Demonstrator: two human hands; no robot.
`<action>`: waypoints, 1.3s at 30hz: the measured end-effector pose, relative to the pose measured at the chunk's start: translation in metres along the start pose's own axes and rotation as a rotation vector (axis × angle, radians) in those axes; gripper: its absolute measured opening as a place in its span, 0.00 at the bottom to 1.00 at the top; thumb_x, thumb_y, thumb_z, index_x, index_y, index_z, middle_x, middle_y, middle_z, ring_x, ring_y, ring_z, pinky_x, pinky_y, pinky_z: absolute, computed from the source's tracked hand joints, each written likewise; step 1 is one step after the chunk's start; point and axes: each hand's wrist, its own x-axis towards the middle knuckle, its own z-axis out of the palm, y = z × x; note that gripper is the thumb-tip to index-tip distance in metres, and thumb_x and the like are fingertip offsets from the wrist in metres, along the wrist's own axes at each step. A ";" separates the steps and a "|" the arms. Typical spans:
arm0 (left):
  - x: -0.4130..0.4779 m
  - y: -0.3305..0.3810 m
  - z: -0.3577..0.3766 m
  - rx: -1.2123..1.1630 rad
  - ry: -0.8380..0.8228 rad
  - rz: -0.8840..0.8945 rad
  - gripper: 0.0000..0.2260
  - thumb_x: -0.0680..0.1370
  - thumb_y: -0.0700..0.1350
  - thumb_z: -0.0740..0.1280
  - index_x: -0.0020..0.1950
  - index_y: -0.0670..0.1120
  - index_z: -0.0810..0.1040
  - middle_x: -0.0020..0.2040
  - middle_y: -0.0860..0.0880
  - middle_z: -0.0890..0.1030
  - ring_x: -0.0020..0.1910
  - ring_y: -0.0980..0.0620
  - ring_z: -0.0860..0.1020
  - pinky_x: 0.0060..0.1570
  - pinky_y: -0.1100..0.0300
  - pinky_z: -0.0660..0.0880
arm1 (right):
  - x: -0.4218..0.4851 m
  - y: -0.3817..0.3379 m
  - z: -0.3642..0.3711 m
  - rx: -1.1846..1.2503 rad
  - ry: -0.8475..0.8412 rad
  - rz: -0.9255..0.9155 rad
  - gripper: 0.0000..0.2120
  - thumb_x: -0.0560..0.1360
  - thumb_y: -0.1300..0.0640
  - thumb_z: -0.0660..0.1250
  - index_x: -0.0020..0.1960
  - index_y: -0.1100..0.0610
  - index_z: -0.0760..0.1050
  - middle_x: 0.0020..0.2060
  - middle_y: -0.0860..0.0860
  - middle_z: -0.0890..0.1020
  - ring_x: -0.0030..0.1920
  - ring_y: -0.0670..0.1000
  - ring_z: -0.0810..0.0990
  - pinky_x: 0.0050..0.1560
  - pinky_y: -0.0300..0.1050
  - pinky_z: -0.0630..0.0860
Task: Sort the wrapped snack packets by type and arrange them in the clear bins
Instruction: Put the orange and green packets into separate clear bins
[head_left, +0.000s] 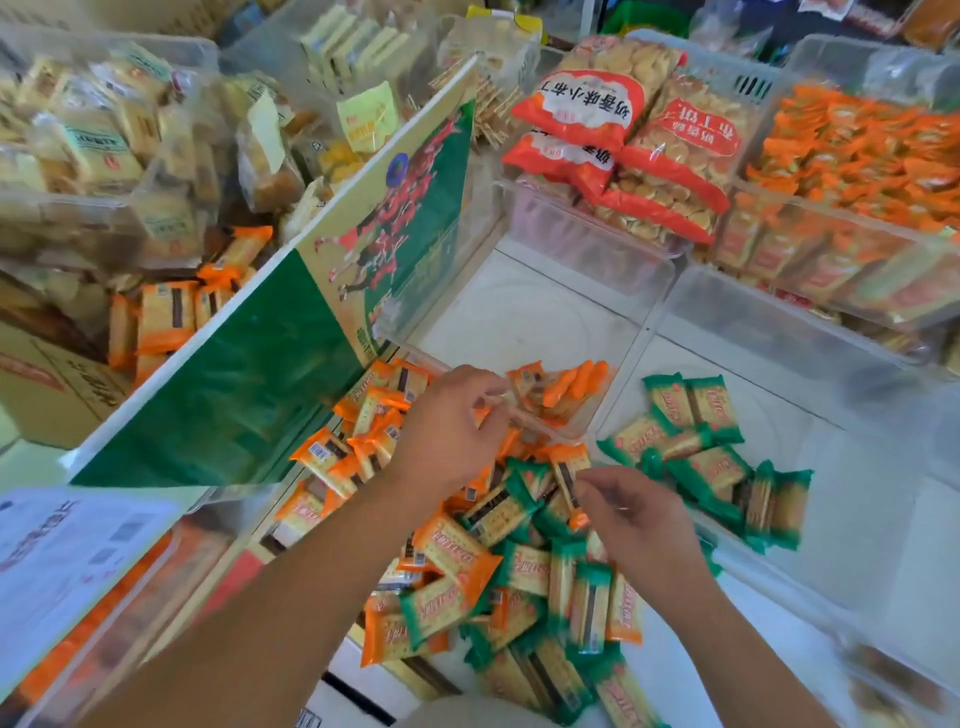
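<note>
Taking the mixed pile (498, 561) of orange and green cracker packets on the bench as the mark, a green printed box flap (249, 374) leans to its far left. Over the pile's far-left edge the left hand (447, 436) bunches its fingertips at the near end of an orange packet (525, 382). Whether that grip clamps the packet or only touches it I cannot tell.

That packet lies in the orange-packet bin (582, 435), just beyond the pile. At the pile's right edge the right hand (644, 525) pinches a second orange packet (568, 467) by its side. Its long axis runs near to far, with the top end pointing at the orange-packet bin. That bin lies up-left of this grip, and the left hand is nearer to it. Right of the pile, green packets (717, 467) lie in another clear bin (841, 499).
</note>
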 end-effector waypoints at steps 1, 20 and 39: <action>-0.022 -0.006 -0.004 -0.035 0.047 -0.084 0.08 0.80 0.47 0.70 0.58 0.48 0.83 0.50 0.54 0.83 0.45 0.57 0.80 0.46 0.60 0.78 | -0.002 0.004 0.007 -0.019 -0.020 0.023 0.04 0.79 0.51 0.71 0.50 0.41 0.82 0.43 0.36 0.84 0.47 0.38 0.82 0.43 0.34 0.78; -0.152 -0.042 0.030 -0.129 0.006 -0.686 0.27 0.74 0.56 0.77 0.70 0.50 0.76 0.61 0.53 0.77 0.47 0.54 0.81 0.45 0.58 0.76 | 0.023 0.052 0.059 -0.173 0.196 0.300 0.17 0.80 0.56 0.68 0.66 0.52 0.70 0.48 0.48 0.81 0.42 0.52 0.81 0.38 0.48 0.78; -0.218 -0.017 0.004 -0.569 0.223 -0.657 0.10 0.76 0.41 0.76 0.55 0.50 0.81 0.44 0.56 0.85 0.42 0.55 0.82 0.41 0.64 0.78 | 0.009 0.046 0.045 -0.119 0.202 0.297 0.16 0.76 0.53 0.74 0.60 0.56 0.76 0.48 0.53 0.81 0.47 0.57 0.81 0.51 0.58 0.82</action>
